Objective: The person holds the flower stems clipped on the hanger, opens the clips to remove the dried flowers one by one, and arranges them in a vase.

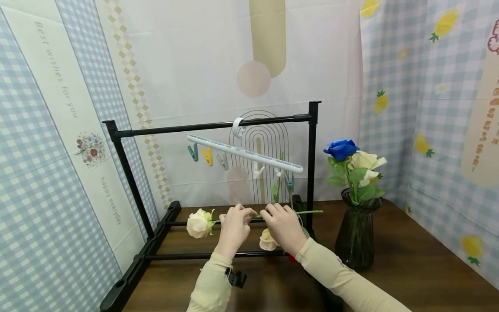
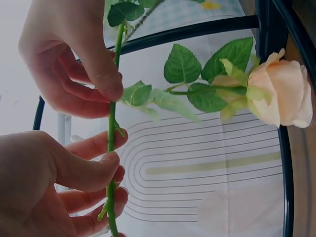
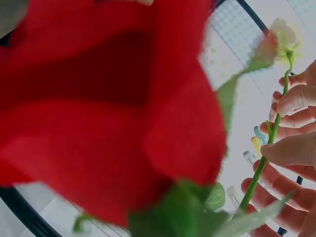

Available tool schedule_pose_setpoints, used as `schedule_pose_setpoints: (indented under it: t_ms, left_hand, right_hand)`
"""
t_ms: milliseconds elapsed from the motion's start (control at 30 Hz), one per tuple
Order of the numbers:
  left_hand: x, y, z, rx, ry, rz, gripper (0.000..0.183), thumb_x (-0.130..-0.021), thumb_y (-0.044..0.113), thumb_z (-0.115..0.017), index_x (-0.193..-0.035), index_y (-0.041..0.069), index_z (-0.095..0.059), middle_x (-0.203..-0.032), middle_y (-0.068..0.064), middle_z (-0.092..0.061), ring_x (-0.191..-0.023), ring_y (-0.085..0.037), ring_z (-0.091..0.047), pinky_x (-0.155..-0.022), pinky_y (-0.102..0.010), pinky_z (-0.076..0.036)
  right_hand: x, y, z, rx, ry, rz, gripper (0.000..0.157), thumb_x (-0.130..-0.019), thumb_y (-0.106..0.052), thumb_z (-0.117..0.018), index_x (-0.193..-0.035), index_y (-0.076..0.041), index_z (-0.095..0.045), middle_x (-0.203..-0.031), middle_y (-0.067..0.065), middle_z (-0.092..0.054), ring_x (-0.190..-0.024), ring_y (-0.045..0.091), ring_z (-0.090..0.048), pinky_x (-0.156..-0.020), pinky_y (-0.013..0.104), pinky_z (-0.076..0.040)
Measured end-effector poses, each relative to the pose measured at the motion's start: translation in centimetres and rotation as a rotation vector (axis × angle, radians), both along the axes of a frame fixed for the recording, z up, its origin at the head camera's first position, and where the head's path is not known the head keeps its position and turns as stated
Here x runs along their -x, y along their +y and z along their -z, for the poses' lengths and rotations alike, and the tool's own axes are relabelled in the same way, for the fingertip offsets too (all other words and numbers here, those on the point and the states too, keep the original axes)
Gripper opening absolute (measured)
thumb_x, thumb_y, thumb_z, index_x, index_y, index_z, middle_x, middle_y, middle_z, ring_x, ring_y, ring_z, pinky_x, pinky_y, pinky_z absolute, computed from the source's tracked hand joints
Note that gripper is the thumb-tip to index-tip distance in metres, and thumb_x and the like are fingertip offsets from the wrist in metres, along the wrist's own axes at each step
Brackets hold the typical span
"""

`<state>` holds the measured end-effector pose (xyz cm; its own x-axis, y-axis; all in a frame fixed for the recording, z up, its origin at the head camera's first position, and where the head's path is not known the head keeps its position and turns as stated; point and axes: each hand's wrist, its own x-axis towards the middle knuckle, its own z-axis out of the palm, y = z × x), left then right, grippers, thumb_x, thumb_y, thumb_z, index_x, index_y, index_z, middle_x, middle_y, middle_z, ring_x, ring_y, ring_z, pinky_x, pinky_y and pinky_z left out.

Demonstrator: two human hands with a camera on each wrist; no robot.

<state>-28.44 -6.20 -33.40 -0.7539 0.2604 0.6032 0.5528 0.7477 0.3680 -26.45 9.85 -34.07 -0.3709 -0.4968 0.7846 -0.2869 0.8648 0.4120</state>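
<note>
A cream rose point(image 1: 199, 224) lies level in front of me, its bloom to the left and its green stem running right. My left hand point(image 1: 235, 229) pinches the stem point(image 2: 111, 143) between thumb and fingers, nearer the bloom. Close beside it, my right hand point(image 1: 283, 225) pinches the same stem farther along. Behind the hands, a peach rose point(image 2: 281, 91) hangs head down, and a red rose point(image 3: 113, 128) fills much of the right wrist view. Above is a pale blue clip hanger point(image 1: 249, 154), tilted down to the right.
The hanger hooks onto a black rack point(image 1: 179, 128) standing on a brown table point(image 1: 265, 286). Green, yellow point(image 1: 207, 156), grey and white clips hang from it. At right stands a dark glass vase point(image 1: 355, 238) with a blue rose point(image 1: 341, 149) and white roses.
</note>
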Motion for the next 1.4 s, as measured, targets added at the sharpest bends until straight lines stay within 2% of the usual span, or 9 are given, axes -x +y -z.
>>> schedule_pose_setpoints:
  t_ms: [300,433,600,733,867,967,1133,1267,1400]
  left_hand:
    - [0.2,0.4,0.3,-0.018,0.009,0.003,0.031,-0.076,-0.007,-0.067,-0.09,0.02,-0.076,-0.083,-0.002,-0.062,-0.08,-0.024,-0.057,-0.072,-0.041,-0.033]
    - [0.2,0.6,0.4,-0.016,0.006,-0.002,0.03,-0.076,-0.006,-0.068,-0.09,0.02,-0.076,-0.085,-0.002,-0.063,-0.082,-0.024,-0.058,-0.072,-0.041,-0.033]
    - [0.0,0.8,0.5,-0.014,0.005,0.001,0.027,-0.079,-0.002,-0.069,-0.091,0.021,-0.076,-0.086,-0.002,-0.064,-0.083,-0.024,-0.059,-0.073,-0.042,-0.035]
    - [-0.3,1.0,0.5,-0.031,0.033,0.014,0.022,-0.082,0.001,-0.069,-0.092,0.02,-0.074,-0.087,-0.002,-0.063,-0.082,-0.022,-0.058,-0.075,-0.042,-0.035]
    - [-1.1,1.4,0.4,-0.106,0.083,0.057,0.02,-0.083,0.005,-0.072,-0.098,0.018,-0.072,-0.091,-0.002,-0.063,-0.086,-0.022,-0.057,-0.08,-0.043,-0.035]
    - [-1.6,2.0,0.2,-0.172,0.174,0.097,0.025,-0.081,0.005,-0.073,-0.103,0.016,-0.071,-0.095,-0.003,-0.063,-0.089,-0.022,-0.057,-0.081,-0.042,-0.038]
    - [-1.8,2.6,0.1,-0.278,0.462,0.137,0.026,-0.079,0.004,-0.074,-0.103,0.013,-0.069,-0.098,-0.004,-0.063,-0.09,-0.021,-0.058,-0.082,-0.039,-0.041]
    - [-1.7,3.0,0.2,-0.333,0.702,0.243,0.019,-0.08,0.006,-0.07,-0.099,0.01,-0.068,-0.096,-0.004,-0.064,-0.088,-0.019,-0.06,-0.082,-0.034,-0.043]
    - [-1.6,4.0,0.7,-0.343,0.834,0.345,0.014,-0.087,0.01,-0.062,-0.099,0.009,-0.067,-0.096,-0.005,-0.064,-0.089,-0.019,-0.06,-0.081,-0.032,-0.044]
  right_hand:
    - [0.3,0.3,0.4,-0.051,-0.008,0.005,0.029,-0.066,-0.003,-0.08,-0.085,-0.017,-0.064,-0.083,-0.003,-0.061,-0.075,0.014,-0.059,-0.059,0.025,-0.044]
    - [0.3,0.3,0.4,-0.044,-0.016,0.008,0.027,-0.069,-0.003,-0.081,-0.085,-0.018,-0.066,-0.082,-0.003,-0.061,-0.075,0.014,-0.059,-0.06,0.026,-0.046]
    - [0.5,0.6,0.6,-0.046,0.034,0.003,0.022,-0.071,-0.005,-0.079,-0.083,-0.017,-0.066,-0.079,-0.002,-0.06,-0.073,0.014,-0.059,-0.059,0.027,-0.047]
    - [0.4,0.9,0.4,-0.053,0.062,0.0,0.022,-0.072,-0.005,-0.079,-0.082,-0.017,-0.064,-0.08,-0.002,-0.06,-0.073,0.014,-0.06,-0.06,0.027,-0.048]
    - [0.0,1.3,-0.2,-0.044,0.052,0.005,0.025,-0.071,-0.004,-0.081,-0.086,-0.016,-0.065,-0.083,-0.001,-0.063,-0.075,0.015,-0.062,-0.063,0.028,-0.051]
    - [-0.4,1.8,-0.6,-0.035,0.046,0.01,0.025,-0.072,-0.003,-0.081,-0.089,-0.015,-0.067,-0.084,0.001,-0.064,-0.076,0.016,-0.062,-0.064,0.029,-0.052]
    - [-0.8,2.7,-1.4,-0.029,0.059,0.003,0.025,-0.072,0.0,-0.078,-0.091,-0.013,-0.067,-0.085,0.003,-0.063,-0.075,0.018,-0.062,-0.064,0.031,-0.052]
    - [-0.9,3.6,-2.6,0.031,0.093,-0.03,0.027,-0.07,0.004,-0.076,-0.09,-0.011,-0.068,-0.084,0.004,-0.064,-0.073,0.019,-0.062,-0.062,0.032,-0.052]
    - [-1.0,4.7,-4.4,0.123,0.125,-0.053,0.026,-0.072,0.008,-0.074,-0.091,-0.009,-0.07,-0.084,0.007,-0.066,-0.068,0.021,-0.063,-0.056,0.033,-0.051]
